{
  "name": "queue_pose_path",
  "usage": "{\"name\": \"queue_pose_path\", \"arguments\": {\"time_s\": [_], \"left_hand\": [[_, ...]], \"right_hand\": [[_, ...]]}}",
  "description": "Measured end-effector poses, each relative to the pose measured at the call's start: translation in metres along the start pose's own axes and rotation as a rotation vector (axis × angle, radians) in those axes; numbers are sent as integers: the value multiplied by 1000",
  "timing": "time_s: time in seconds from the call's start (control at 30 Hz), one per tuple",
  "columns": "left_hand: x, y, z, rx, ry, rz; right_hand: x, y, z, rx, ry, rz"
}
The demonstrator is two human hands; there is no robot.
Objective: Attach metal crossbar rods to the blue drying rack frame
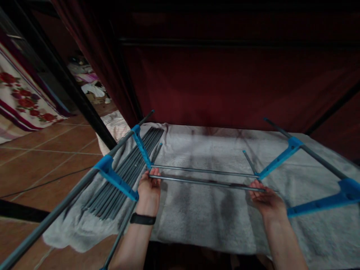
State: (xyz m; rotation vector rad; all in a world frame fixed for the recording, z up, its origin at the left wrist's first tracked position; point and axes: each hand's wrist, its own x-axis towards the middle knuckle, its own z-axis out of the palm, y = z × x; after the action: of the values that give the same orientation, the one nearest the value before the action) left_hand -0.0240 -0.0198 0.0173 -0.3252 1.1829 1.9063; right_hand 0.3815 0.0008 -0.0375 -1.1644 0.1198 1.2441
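My left hand [150, 189] has its fingers round the left end of a grey metal tube [205, 183]. The tube's other end is gripped by my right hand [266, 197], so it lies level between the two hands. Just beyond it a second tube [202, 171] spans the frame from a blue plastic bracket [142, 146] on the left to another blue bracket [279, 157] on the right. Nearer me, one blue bracket [116, 178] stands beside my left wrist and another blue bracket [323, 200] beside my right. Long grey side poles [67, 195] run through the brackets.
A bundle of several loose grey tubes [123, 176] lies at the left on a grey blanket [202, 217]. Dark red cloth [239, 86] hangs behind. A black post [75, 90] slants down at the left, above a tiled floor [50, 165] with a cable.
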Motion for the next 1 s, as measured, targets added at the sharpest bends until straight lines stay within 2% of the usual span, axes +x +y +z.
{"name": "queue_pose_path", "arguments": {"time_s": [0.17, 0.4, 0.6, 0.7, 0.9, 1.0], "left_hand": [[-6, 5, 1, -6, -2, -17], [-11, 0, 10, -3, -15, -6], [-17, -24, 12, -24, -104, -36], [-22, -40, 11, 8, -196, -55], [-34, -74, 6, 197, -372, -259], [-40, -88, 3, 227, -417, -315]], "right_hand": [[8, -3, -11, -86, 5, -44], [1, -6, 4, -43, 91, -36], [-3, -7, 11, -57, 87, -33], [2, -6, 12, -65, 61, -10], [9, -4, 14, -117, 60, -11], [5, 1, 17, -183, 60, 4]]}}
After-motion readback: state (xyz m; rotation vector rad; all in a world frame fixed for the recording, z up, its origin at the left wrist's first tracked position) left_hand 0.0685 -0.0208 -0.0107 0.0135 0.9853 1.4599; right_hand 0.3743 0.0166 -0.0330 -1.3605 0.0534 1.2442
